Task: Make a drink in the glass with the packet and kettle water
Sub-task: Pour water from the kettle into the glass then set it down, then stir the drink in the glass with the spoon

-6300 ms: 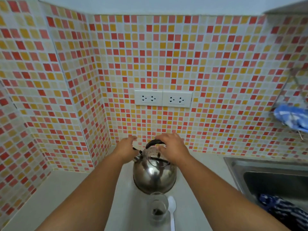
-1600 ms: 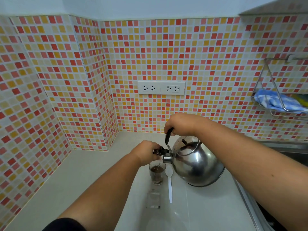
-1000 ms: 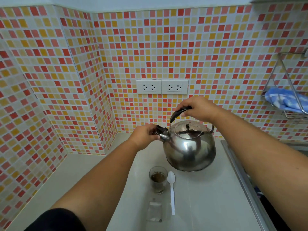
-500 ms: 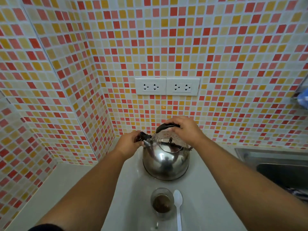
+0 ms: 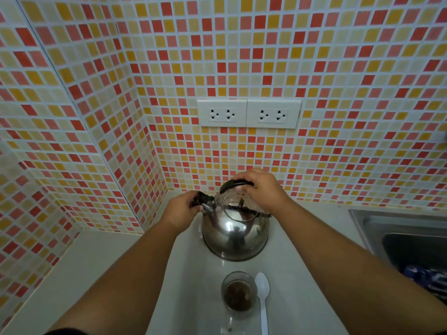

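Mosaic-tiled walls (image 5: 338, 68) of red, orange and cream behind, meeting at a corner on the left; pale counter (image 5: 92, 267) below, twin white sockets (image 5: 249, 113) above. Cut off at the right edge: steel sink (image 5: 399, 228) with a blue-and-white cloth (image 5: 428, 279) inside, only partly seen. Packet barely readable at the bottom edge, hard to make out. Left sleeve cropped at the frame's foot.

Compared with a second and a half ago: kettle (image 5: 235, 235) no longer tilted over the glass (image 5: 238, 294), now upright on the counter behind it. Glass holding dark liquid, standing just beside a white plastic spoon (image 5: 263, 298) on its right.

Right hand (image 5: 260, 187) on top, fingers wrapped over the black handle (image 5: 232, 184). Left hand (image 5: 182, 209) at the spout (image 5: 204, 201), fingers pinching its black cap. Kettle lid partly hidden beneath the right hand. Forearms flanking the glass on both sides, not touching it.
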